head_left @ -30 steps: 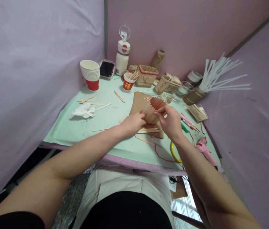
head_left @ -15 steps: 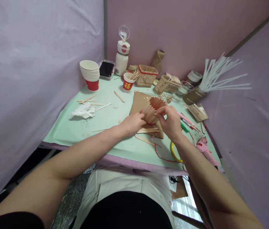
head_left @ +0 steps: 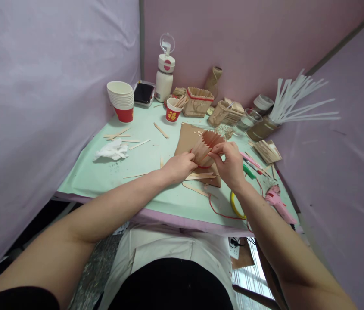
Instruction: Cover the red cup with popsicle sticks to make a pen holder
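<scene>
A cup-shaped holder of pale wooden strips (head_left: 202, 151), with a jagged rim, stands tilted over a brown board (head_left: 185, 137). Red string (head_left: 205, 166) runs round its lower part. My left hand (head_left: 182, 167) grips the holder from its left side, fingers closed on the wall. At the holder's right side, my right hand (head_left: 228, 159) has thumb and fingertips pinched together against the strips; whatever lies between them is too small to make out. Loose wooden strips (head_left: 200, 176) lie on the board just below. More red string (head_left: 223, 216) trails along the table's front.
Yellow-handled scissors (head_left: 236, 204) and a pink glue gun (head_left: 278, 202) lie by my right forearm. Stacked paper cups (head_left: 120, 101), a white bottle (head_left: 164, 82), a red cup of sticks (head_left: 172, 113) and a square stick basket (head_left: 198, 105) line the back. Crumpled tissue (head_left: 112, 150) lies left.
Both hands keep nearly the same place on the holder. Only a slight shift of the camera shows.
</scene>
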{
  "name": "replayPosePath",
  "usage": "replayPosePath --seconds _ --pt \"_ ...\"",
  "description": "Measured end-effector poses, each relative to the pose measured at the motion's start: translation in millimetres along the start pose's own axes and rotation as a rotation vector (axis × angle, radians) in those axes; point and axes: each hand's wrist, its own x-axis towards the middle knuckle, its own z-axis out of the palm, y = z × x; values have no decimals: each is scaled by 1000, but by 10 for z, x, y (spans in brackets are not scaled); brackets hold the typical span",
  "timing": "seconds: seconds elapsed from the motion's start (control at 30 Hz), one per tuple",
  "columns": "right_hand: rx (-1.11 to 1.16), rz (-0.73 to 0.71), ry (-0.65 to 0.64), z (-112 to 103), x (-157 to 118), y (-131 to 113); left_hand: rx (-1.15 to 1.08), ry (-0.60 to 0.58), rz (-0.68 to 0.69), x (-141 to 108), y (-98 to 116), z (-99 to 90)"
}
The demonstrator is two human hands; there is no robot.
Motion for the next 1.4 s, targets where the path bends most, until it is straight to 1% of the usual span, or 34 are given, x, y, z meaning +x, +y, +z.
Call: replayPosePath --seconds 0.2,0.43,0.77,1.0,1.1,1.2,1.4 --pt "-12 13 0 23 -18 11 24 3 37 -17 30 -16" --pt "-51 27 -17 36 -14 22 34 5 10 5 1 43" --pt "-117 18 -8 42 -18 17 -3 10 0 2 21 17" --pt "-142 14 -6 50 -17 -5 -23 55 12 9 -25 80" --pt "-149 24 -26 52 -7 -16 -28 59 21 17 -41 98" --pt "-146 41 -48 48 7 -28 -18 59 32 23 -47 92" --pt "-134 61 -46 42 5 -38 -26 75 24 23 -40 56"
